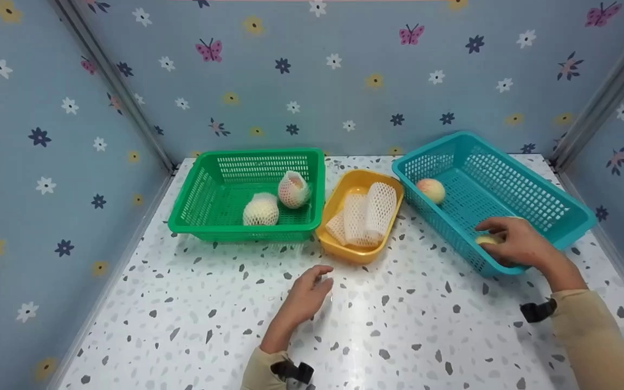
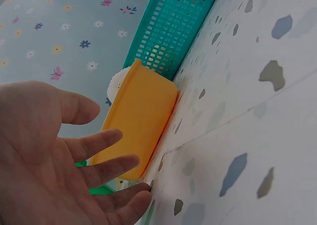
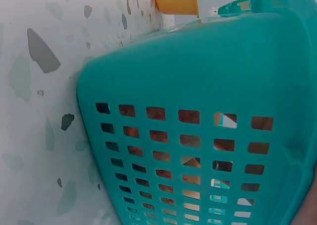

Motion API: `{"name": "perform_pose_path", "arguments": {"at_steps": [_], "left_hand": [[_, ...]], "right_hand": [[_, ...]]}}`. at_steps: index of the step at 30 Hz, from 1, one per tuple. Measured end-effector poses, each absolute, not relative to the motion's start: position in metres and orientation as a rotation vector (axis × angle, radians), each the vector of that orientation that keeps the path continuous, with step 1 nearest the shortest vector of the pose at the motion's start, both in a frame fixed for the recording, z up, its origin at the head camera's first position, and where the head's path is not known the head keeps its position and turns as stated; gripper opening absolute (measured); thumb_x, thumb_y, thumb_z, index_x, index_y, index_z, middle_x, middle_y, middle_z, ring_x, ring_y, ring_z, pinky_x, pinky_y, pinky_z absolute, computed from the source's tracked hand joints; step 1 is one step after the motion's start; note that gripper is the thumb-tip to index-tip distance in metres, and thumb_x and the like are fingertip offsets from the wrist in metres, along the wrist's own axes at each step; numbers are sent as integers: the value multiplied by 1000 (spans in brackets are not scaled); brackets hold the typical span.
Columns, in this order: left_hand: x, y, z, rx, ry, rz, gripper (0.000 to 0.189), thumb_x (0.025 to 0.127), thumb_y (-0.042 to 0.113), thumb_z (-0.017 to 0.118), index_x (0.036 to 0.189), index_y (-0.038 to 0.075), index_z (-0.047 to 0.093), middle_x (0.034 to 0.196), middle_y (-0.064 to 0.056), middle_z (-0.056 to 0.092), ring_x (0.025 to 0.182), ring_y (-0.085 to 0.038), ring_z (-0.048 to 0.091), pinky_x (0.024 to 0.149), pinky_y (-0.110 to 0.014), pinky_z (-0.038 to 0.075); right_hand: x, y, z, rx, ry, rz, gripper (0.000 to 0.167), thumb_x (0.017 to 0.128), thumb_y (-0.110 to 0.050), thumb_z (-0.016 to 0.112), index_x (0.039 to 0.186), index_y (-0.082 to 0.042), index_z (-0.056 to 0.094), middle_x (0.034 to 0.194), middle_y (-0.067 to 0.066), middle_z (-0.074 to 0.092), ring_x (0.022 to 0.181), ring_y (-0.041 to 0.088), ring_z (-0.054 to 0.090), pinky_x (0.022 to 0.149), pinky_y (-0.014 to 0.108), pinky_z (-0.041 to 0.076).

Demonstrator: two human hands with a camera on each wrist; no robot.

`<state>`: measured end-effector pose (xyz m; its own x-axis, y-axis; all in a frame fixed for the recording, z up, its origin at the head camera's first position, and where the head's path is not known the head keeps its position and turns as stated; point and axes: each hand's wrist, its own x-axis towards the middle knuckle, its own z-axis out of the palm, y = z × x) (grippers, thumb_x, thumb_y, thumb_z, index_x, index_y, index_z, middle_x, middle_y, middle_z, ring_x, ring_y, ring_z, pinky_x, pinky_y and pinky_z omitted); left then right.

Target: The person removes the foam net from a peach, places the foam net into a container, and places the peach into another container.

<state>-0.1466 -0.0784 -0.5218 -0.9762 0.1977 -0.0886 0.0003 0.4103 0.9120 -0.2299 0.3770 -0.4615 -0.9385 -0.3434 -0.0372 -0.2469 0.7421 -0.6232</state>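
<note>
Inside the near end of the teal basket (image 1: 542,187), my right hand (image 1: 520,242) grips a peach (image 1: 488,239), its fingers and thumb curled round it. Another peach (image 1: 431,190) lies against the basket's left wall. In the right wrist view the basket's side (image 3: 188,66) hides most of the hand and the fruit. My left hand (image 1: 304,297) holds nothing and hovers over the table, in front of the yellow tray (image 1: 352,254). White foam net sleeves (image 1: 369,214) lie in that tray. The left wrist view shows the left hand's fingers (image 2: 111,168) spread and relaxed.
To the left stands a green basket (image 1: 247,233) with two peaches in foam nets, one (image 1: 293,190) near its right wall and one (image 1: 261,210) at the front. The baskets and tray stand side by side before a flowered back wall (image 1: 312,81). Side panels flank the speckled table (image 1: 209,292).
</note>
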Motion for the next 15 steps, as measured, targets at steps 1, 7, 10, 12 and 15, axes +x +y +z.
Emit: {"name": "perform_pose_path", "arguments": {"at_steps": [1,7,10,12,15], "left_hand": [[-146,-78,-522,182,2483,1610,36,102,24,50,132,5,56,136,-12,53,130,-34,43,104,-49,37],[-146,-78,-522,199,2489,1622,36,102,23,50,132,4,55,135,-13,54,130,-35,44,104,-49,37],[-145,-78,-522,197,2491,1619,36,102,24,50,132,4,55,134,-12,54,130,-35,43,104,-49,37],[-145,-78,-521,187,2493,1615,36,102,24,50,132,5,56,134,-12,54,130,-34,43,104,-49,37],[-146,-78,-521,179,2496,1611,36,102,23,50,132,5,55,134,-13,54,130,-34,44,104,-48,37]], "right_hand": [[-230,377,-461,-469,2791,-970,38,93,-26,68,123,-3,63,121,23,59,107,44,58,81,58,50],[-230,377,-463,-455,2812,-954,38,94,-31,66,121,-4,64,119,23,61,104,42,60,82,57,50],[-229,377,-464,-446,2816,-969,38,94,-31,65,121,-4,64,118,24,61,103,42,61,82,58,49],[-229,377,-464,-435,2815,-979,39,95,-32,64,122,-3,63,119,24,60,103,43,61,83,59,49],[-229,376,-464,-428,2822,-986,40,96,-33,62,122,-3,63,119,24,60,104,43,60,84,60,48]]}}
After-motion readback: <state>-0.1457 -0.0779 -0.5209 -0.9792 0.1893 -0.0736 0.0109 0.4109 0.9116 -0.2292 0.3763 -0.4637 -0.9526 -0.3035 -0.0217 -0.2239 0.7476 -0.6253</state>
